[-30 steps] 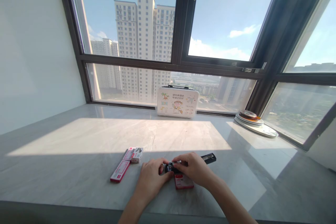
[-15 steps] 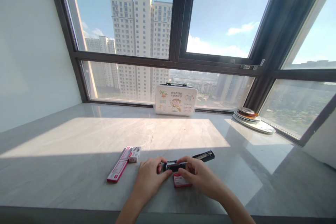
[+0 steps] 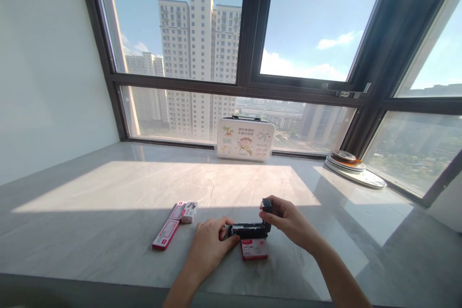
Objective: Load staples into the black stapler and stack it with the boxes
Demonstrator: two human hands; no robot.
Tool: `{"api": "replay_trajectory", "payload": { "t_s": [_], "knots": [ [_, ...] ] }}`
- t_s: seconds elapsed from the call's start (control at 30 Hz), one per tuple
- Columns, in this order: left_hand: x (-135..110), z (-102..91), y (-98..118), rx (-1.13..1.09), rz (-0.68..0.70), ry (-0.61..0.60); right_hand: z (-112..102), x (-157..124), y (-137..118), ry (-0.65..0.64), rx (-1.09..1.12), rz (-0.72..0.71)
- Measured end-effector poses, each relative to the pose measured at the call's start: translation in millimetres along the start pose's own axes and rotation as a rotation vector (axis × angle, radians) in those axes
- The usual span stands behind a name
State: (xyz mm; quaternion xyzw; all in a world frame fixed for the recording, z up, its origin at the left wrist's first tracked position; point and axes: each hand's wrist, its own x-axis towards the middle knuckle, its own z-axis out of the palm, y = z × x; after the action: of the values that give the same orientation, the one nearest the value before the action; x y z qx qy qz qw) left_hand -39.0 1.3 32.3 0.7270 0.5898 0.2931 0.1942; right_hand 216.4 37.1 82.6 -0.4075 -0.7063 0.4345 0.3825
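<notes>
Head view: stapler base [image 3: 250, 230] in left fingers [image 3: 229, 243], raised top [image 3: 266, 204] in right fingers [image 3: 271, 218].

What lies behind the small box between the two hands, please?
Behind the small box lies the open black stapler, its raised arm held by the right hand. The counter directly beneath the stapler is covered.

This looks like a home, a room in a high-rise: a broad marbled window ledge [image 3: 108, 245] runs beneath dark window frames [image 3: 180, 83] that meet at its far right corner, and tall residential blocks [image 3: 200, 57] show outside, seen from high up. A plain white wall [image 3: 46, 57] closes its left edge, a cartoon-printed case [image 3: 245, 140] stands at the far edge, and what look like stacked plates [image 3: 345, 165] sit near the far right corner
</notes>
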Motion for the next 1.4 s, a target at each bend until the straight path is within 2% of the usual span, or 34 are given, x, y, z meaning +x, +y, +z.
{"api": "replay_trajectory", "payload": {
  "t_s": [0.13, 0.3, 0.4, 0.5, 0.6, 0.67, 0.73, 0.83, 0.9, 0.97, 1.03, 1.1, 1.23, 1.4],
  "knots": [
    [-1, -0.2, -1, -0.009, 0.006, 0.006, 13, 7, -5, -0.020, -0.137, 0.006],
    [-1, 0.6, -2, -0.002, 0.005, 0.006, 43, 16, -8, 0.003, -0.516, -0.004],
    [-1, 1.5, -2, 0.006, 0.015, 0.007, 53, 20, -13, -0.022, -0.633, -0.003],
    [-4, 1.0, -1, -0.021, 0.011, 0.077, 43, 19, -14, -0.095, -0.578, 0.097],
    [-10, -0.3, 9, -0.122, 0.094, 0.127, 15, 16, -8, -0.120, -0.518, 0.235],
    [-13, 0.5, 20, -0.189, 0.233, 0.056, -5, 13, 2, -0.041, -0.543, 0.239],
    [-15, 3.7, 32, -0.226, 0.370, -0.069, -17, 9, 17, 0.056, -0.540, 0.230],
    [-15, 9.2, 45, -0.212, 0.467, -0.220, -22, -3, 40, 0.122, -0.380, 0.288],
    [-13, 9.2, 43, -0.163, 0.435, -0.216, -18, -17, 50, 0.155, -0.204, 0.341],
    [-12, 4.2, 33, -0.102, 0.348, -0.143, -12, -32, 54, 0.201, -0.063, 0.362],
    [-12, -4.5, 19, -0.062, 0.260, -0.085, -4, -44, 52, 0.221, -0.012, 0.357],
    [-13, -13.4, 5, -0.064, 0.210, -0.092, 5, -51, 47, 0.213, 0.020, 0.356],
    [-15, -19.8, -7, -0.112, 0.181, -0.151, 33, -46, 37, 0.169, 0.049, 0.302],
    [-14, -12.5, -5, -0.149, 0.164, -0.120, 65, -33, 34, 0.125, 0.089, 0.226]
  ]
}}
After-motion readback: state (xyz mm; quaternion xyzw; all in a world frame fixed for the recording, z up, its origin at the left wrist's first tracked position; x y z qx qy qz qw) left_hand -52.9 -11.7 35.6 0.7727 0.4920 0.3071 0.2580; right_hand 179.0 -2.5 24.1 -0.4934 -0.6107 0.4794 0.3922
